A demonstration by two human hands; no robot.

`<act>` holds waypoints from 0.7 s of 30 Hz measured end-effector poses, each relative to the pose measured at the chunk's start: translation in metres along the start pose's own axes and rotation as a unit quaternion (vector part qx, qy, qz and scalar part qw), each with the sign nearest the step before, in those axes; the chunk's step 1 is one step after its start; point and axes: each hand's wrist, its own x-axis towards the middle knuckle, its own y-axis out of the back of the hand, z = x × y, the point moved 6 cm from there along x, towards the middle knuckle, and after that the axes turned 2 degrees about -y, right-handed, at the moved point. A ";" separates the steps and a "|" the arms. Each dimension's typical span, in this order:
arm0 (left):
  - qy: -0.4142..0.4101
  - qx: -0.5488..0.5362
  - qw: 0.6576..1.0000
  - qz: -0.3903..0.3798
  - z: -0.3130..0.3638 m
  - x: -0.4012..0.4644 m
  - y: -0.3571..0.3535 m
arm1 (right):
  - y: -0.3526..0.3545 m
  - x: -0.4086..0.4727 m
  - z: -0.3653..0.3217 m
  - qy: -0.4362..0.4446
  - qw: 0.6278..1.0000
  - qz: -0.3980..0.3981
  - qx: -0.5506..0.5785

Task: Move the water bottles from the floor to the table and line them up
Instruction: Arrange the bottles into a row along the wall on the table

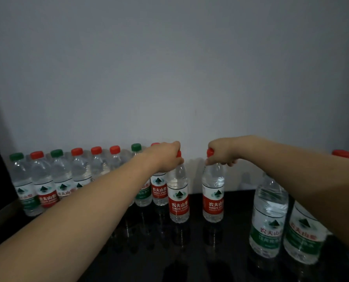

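Nearest the camera, two bare forearms are reaching in from 7 and 4 o'clock across the dark glossy table (236,237). At 4 o'clock, partly behind the right forearm, two green-label bottles (268,220) are standing close together, with a red cap (341,153) showing above the arm at 3 o'clock. Just below centre, the left hand (165,154) is curling its fingers round the red cap of the left bottle (178,200), and the right hand (222,152) is gripping the red cap of the right bottle (213,197) the same way. Both are red-label bottles, upright, a gap apart, their bases at or just above the table; contact is not clear. From 9 o'clock toward centre, a row of bottles (43,184) is standing along the grey wall (169,68), red and green caps mixed, shoulder to shoulder; the left forearm is crossing in front of several of them. The row's nearest end is sitting just beside and behind the left bottle.
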 end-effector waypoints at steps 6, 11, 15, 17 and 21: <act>-0.036 -0.004 0.999 0.017 0.000 0.018 0.002 | 0.011 0.017 0.005 0.020 0.998 0.059 0.001; -0.030 0.033 0.998 0.038 -0.007 0.044 -0.003 | 0.014 0.040 0.005 0.008 0.996 0.083 0.010; -0.039 0.133 0.987 0.080 -0.013 0.063 -0.009 | 0.010 0.057 -0.002 0.010 0.995 0.097 0.026; -0.023 0.143 0.986 0.077 -0.022 0.069 -0.009 | 0.009 0.063 -0.006 0.012 0.994 0.100 0.034; -0.017 0.157 0.983 0.090 -0.032 0.075 -0.011 | 0.010 0.075 -0.015 0.015 0.993 0.105 0.050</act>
